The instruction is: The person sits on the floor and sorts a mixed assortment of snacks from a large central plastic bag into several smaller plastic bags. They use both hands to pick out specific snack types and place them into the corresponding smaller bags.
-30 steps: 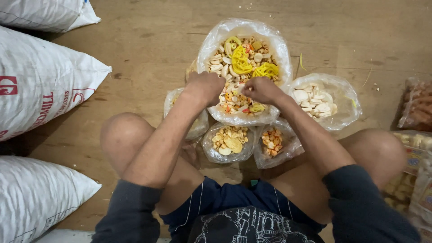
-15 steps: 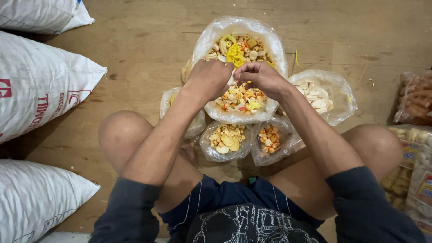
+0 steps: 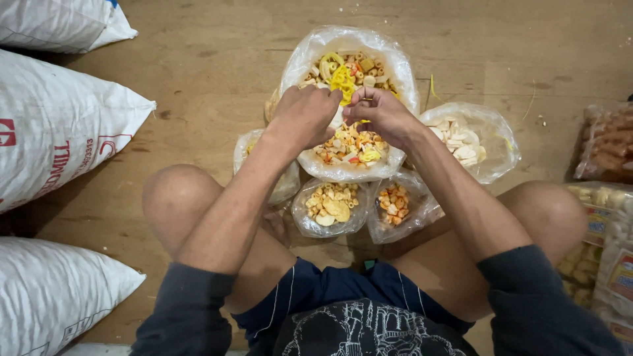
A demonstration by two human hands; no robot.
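The wooden floor (image 3: 198,79) carries everything here, and the person sits on it with bare knees spread. Three white woven sacks (image 3: 53,125) lie along the person's left side, full and lying flat. On the right edge sit packets of snacks in printed wrappers (image 3: 606,217), partly cut off by the frame.

Between the knees stands a cluster of clear plastic bags. The big mixed bag (image 3: 349,72) is the largest, standing open at the top and filled with ring, tube and ribbon-shaped crackers in yellow, orange and white. To its right sits a bag of white crackers (image 3: 471,142), also open. Just in front of the big bag are two small bags, one of pale yellow pieces (image 3: 330,207) and one of orange pieces (image 3: 395,204), touching each other. A further bag on the left (image 3: 247,148) is mostly hidden behind the forearm.

Both hands hover over the big mixed bag. The left hand (image 3: 303,118) is curled nearly closed, fingers pinched on a yellow ribbon-shaped piece (image 3: 343,82) at the fingertips. The right hand (image 3: 382,112) is likewise mostly closed, fingertips meeting the left's; whether it grips the same piece or another cannot be told.

Judging by how things lie, the sorting is partway along: the small bags hold only modest piles of a single kind, while the big bag remains well filled with mixed pieces.
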